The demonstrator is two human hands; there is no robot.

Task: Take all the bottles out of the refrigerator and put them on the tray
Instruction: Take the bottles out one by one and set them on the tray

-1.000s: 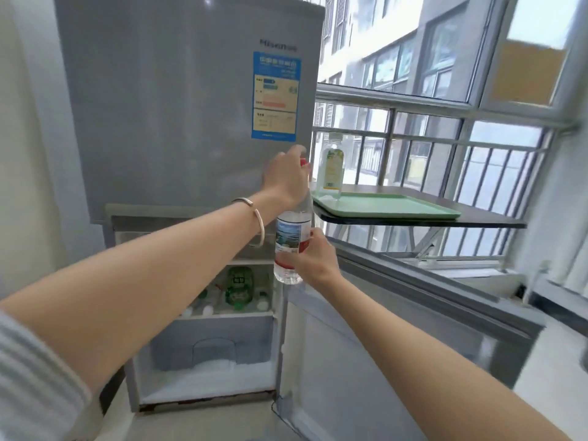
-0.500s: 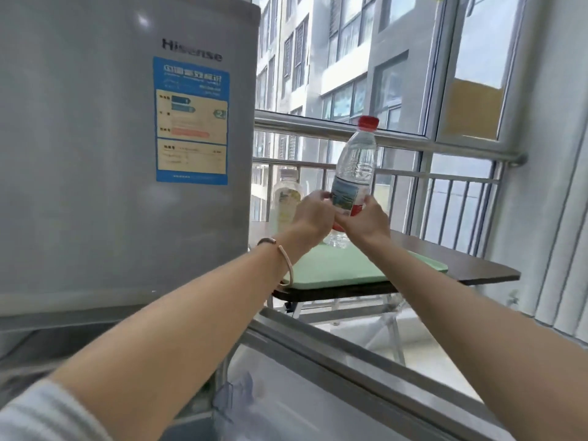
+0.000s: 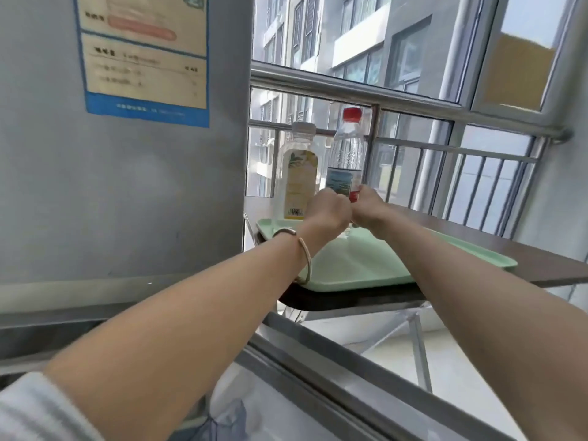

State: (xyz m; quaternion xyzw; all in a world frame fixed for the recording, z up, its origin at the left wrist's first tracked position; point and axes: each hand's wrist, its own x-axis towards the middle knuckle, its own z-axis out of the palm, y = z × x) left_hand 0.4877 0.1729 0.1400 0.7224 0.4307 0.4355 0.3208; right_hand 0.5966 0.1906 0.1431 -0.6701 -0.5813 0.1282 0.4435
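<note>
Gripping one red-capped bottle (image 3: pixel 345 160) — both hands' fingers clamped, left hand (image 3: pixel 327 211), right hand (image 3: pixel 369 208) — seemingly above one tray (image 3: pixel 445 253), second bottle (image 3: pixel 297 173) beside

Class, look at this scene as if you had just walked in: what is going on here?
A person holds a red-capped water bottle low down with both the left hand and the right hand, over a green tray on a dark table beside a grey refrigerator. A yellow-labelled bottle already stands on the tray. Whether the held bottle touches the tray is hidden.
</note>
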